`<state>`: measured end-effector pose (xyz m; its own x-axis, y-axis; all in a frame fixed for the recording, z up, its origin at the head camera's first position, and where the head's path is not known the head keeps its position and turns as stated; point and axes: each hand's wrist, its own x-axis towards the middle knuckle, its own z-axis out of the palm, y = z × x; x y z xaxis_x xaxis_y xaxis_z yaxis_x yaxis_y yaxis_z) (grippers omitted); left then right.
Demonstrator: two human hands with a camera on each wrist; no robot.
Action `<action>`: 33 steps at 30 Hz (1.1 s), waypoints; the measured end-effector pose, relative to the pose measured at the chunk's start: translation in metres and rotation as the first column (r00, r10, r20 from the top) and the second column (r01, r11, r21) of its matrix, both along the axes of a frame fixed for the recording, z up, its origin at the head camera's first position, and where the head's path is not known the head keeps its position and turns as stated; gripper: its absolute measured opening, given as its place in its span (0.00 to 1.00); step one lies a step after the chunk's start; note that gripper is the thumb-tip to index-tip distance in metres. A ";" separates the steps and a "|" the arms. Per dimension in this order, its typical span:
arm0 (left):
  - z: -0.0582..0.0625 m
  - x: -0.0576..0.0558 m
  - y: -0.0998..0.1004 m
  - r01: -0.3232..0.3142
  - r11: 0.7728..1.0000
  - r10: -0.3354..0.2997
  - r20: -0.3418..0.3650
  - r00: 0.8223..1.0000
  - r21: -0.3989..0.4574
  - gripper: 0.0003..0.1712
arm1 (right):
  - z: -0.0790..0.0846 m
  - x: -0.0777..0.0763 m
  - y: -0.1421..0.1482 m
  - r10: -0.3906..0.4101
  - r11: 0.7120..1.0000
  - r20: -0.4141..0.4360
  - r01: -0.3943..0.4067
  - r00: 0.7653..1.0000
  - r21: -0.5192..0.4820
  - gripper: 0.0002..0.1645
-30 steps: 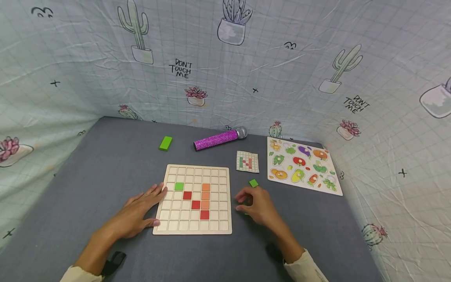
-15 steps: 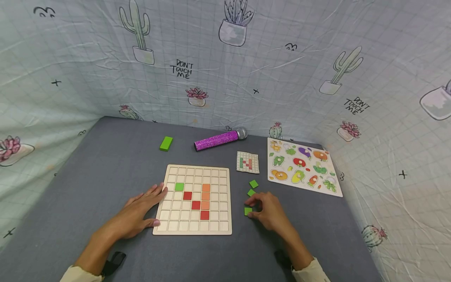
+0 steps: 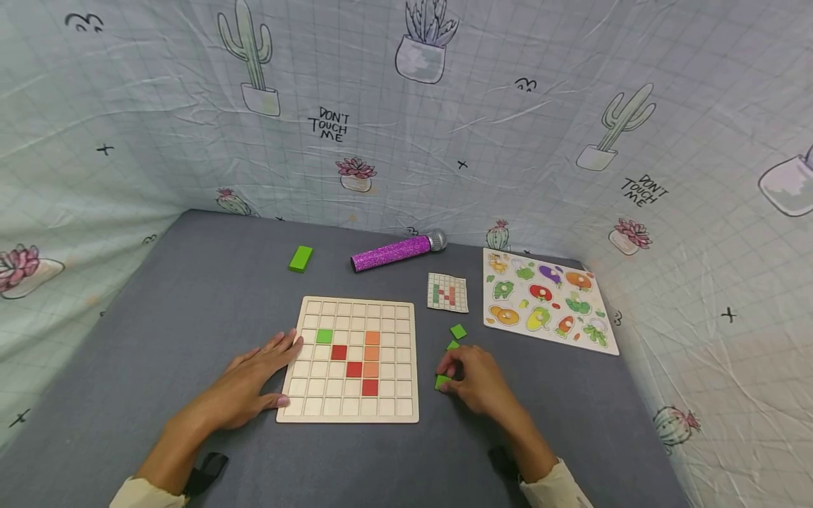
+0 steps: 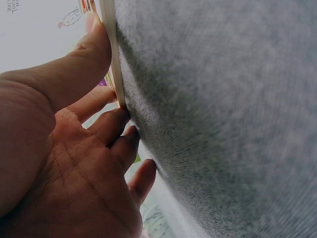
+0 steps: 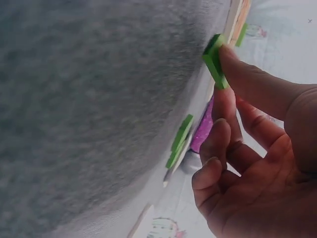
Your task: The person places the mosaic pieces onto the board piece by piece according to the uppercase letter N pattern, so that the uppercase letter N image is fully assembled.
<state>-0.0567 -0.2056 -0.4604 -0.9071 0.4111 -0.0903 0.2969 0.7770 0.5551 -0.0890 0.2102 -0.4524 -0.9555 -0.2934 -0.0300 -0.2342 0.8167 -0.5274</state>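
My right hand (image 3: 476,381) pinches a small square green tile (image 5: 215,62) between thumb and index finger, to the right of the wooden grid board (image 3: 320,407). In the right wrist view the tile is tilted, with its edge showing. My left hand (image 3: 250,381) rests at the board's left side, thumb and fingertips on its edge. Set in the board are one green tile (image 3: 324,336), several red tiles (image 3: 353,369) in a diagonal and a column of orange tiles (image 3: 371,354). Beyond the right hand lie two loose green tiles (image 3: 458,331), one partly hidden by the fingers.
A small pattern card (image 3: 447,293) lies behind the loose tiles. To its right is a vegetable puzzle board (image 3: 540,291). Near the back lie a purple glittery microphone (image 3: 396,251) and a green block (image 3: 300,259). A cactus-print cloth (image 3: 406,127) hangs behind the grey table (image 3: 209,296).
The right hand moved from beside the board to the nearest loose green tile, pinched it and shifted it slightly left. The left hand stays at the board's edge.
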 end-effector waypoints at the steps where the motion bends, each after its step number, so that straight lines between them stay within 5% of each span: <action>1: 0.000 0.000 0.000 0.000 1.000 0.000 0.001 1.000 -0.001 0.56 | 0.000 0.000 -0.001 0.005 1.000 -0.001 -0.005 1.000 -0.008 0.18; 23: 0.001 0.000 0.000 0.003 1.000 -0.003 -0.003 1.000 0.003 0.56 | 0.012 -0.001 -0.045 -0.016 0.987 -0.003 0.016 1.000 -0.162 0.13; 33: 0.000 0.000 0.000 -0.002 1.000 0.002 -0.003 1.000 0.006 0.56 | 0.018 -0.011 -0.082 0.080 0.979 -0.010 -0.081 0.997 -0.186 0.10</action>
<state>-0.0567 -0.2052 -0.4604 -0.9081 0.4100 -0.0853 0.2970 0.7740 0.5592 -0.1002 0.1278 -0.4344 -0.9286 -0.3694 0.0343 -0.2964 0.6830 -0.6675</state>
